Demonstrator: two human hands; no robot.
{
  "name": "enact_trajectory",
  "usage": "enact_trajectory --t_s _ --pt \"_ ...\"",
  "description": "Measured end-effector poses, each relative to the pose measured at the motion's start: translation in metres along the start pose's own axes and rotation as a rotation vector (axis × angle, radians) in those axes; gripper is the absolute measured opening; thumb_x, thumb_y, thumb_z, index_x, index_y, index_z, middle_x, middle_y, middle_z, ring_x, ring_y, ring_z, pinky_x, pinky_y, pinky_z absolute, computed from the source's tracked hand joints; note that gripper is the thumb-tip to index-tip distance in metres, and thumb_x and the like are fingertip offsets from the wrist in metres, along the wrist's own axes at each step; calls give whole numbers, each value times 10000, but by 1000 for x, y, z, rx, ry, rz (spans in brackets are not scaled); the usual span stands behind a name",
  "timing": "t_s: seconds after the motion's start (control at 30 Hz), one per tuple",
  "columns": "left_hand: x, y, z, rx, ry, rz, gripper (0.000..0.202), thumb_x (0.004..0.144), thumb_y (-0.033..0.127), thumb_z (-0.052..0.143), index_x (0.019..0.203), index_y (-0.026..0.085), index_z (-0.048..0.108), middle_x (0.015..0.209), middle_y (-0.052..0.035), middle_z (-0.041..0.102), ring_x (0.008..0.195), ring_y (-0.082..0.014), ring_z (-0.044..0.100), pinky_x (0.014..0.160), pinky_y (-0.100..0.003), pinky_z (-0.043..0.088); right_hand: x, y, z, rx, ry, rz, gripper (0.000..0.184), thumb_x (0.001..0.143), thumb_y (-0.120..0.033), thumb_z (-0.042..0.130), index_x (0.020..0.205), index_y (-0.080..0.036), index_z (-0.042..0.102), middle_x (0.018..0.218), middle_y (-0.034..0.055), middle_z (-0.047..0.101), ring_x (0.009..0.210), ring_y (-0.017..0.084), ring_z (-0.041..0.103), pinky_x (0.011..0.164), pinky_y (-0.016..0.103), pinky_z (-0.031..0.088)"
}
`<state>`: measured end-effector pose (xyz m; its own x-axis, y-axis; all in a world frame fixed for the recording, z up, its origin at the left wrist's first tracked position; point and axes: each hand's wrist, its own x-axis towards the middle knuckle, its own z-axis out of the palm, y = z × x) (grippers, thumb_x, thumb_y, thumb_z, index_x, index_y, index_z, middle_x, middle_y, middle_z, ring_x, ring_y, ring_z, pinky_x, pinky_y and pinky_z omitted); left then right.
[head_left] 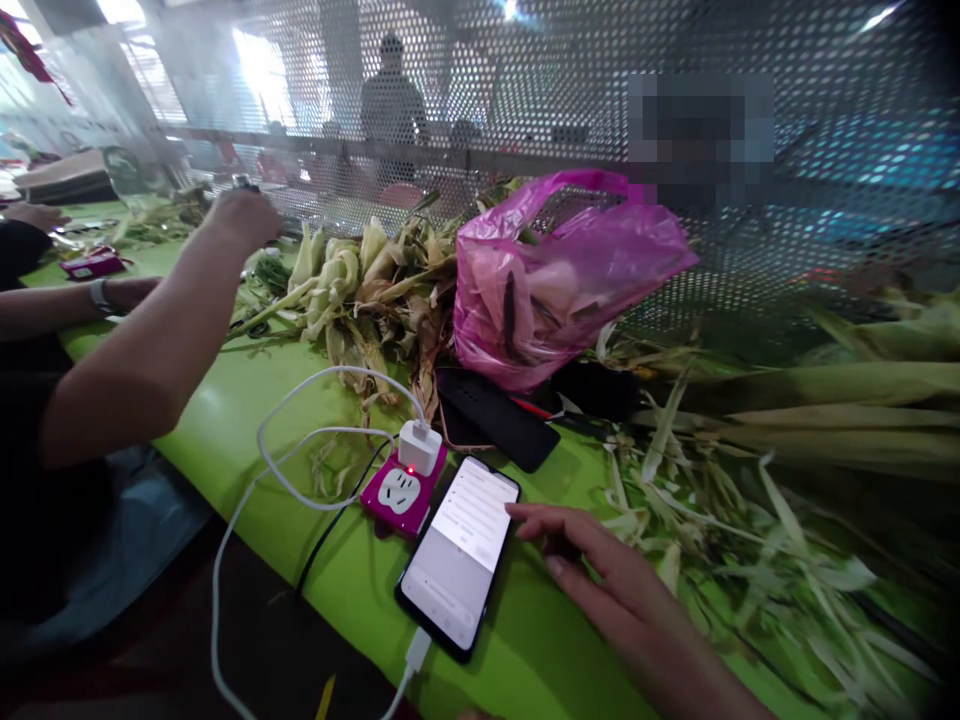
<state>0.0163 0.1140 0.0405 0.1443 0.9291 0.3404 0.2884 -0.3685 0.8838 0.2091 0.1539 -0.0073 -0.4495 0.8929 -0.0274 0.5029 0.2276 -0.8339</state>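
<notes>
Right hand (600, 570): fingers loose, unclenched, forefinger over edge of phone (461, 555); left hand (478, 715): cannot tell.

Right hand (611, 580) is hovering near right, grip loose, fingertip pointing at right edge of lit phone (460, 555); contact unclear. White cable (416, 652) is plugging into phone's near end. Purple power strip (386, 490) is sitting just left on green surface (217, 415), carrying white charger (420, 447). Pink bag (536, 290) is lying farther back, right of corn husks (375, 275).
</notes>
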Motion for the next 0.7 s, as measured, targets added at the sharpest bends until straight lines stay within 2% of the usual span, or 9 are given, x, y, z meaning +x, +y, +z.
enact_trajectory --t_s 0.03,0.1,0.17,0.27,0.3,0.4,0.5,0.6,0.7 --pt "47 4 -29 7 59 -12 469 864 656 393 722 210 384 441 121 -55 296 -29 34 653 -259 -21 0 0 1 -3 -12 -10 207 930 -236 424 1034 -233 602 1261 73 599 1175 255 542 969 422 437" --pt "152 10 -87 56 58 30 746 906 574 48 463 179 500 421 98 177 295 21 247 525 -173 62 0 0 3 -16 -47 -23 213 921 -216 422 1026 -231 606 1214 73 618 1167 258 547 954 419 446" --pt "245 10 -124 75 139 142 772 871 416 -21 404 159 538 520 33 398 526 -8 564 507 -167 207 1 0 3 -37 -76 -28 225 915 -207 419 1032 -228 611 1178 78 630 1157 262 554 937 422 455" --pt "314 2 -120 94 83 151 537 838 371 271 413 215 559 661 16 584 938 -126 632 535 -226 395 2 -2 3 -62 -56 -21 243 913 -214 416 1048 -228 618 1199 80 623 1144 263 559 932 433 459" --pt "320 -1 -108 96 44 94 399 785 361 456 395 280 488 634 37 607 935 -152 613 511 -251 450 3 -2 3 -63 -39 -20 244 913 -220 417 1044 -230 623 1210 77 620 1133 262 564 930 435 462" --pt "317 -6 -70 117 -90 1 399 763 311 503 365 285 486 613 38 608 927 -160 633 526 -255 475 2 -2 2 -48 -14 -11 245 917 -237 424 1049 -234 630 1225 78 618 1111 264 576 925 442 468" --pt "320 1 -57 92 -249 -113 405 803 307 447 430 237 590 661 19 624 883 -168 658 505 -249 446 1 -2 1 -44 -11 2 234 911 -236 432 1042 -232 627 1237 87 613 1118 272 571 927 454 461" --pt "308 17 -56 -10 -57 -93 310 784 382 508 512 284 620 713 37 633 882 -165 654 489 -248 468 0 -2 0 -37 -21 -14 224 902 -215 439 1031 -238 622 1228 81 617 1134 270 565 932 450 457" --pt "229 22 -37 -49 52 -36 478 837 451 363 488 284 644 772 18 658 918 -166 661 491 -251 443 0 0 2 -36 -40 -32 230 902 -196 437 1030 -237 623 1179 79 632 1118 269 571 920 441 462"
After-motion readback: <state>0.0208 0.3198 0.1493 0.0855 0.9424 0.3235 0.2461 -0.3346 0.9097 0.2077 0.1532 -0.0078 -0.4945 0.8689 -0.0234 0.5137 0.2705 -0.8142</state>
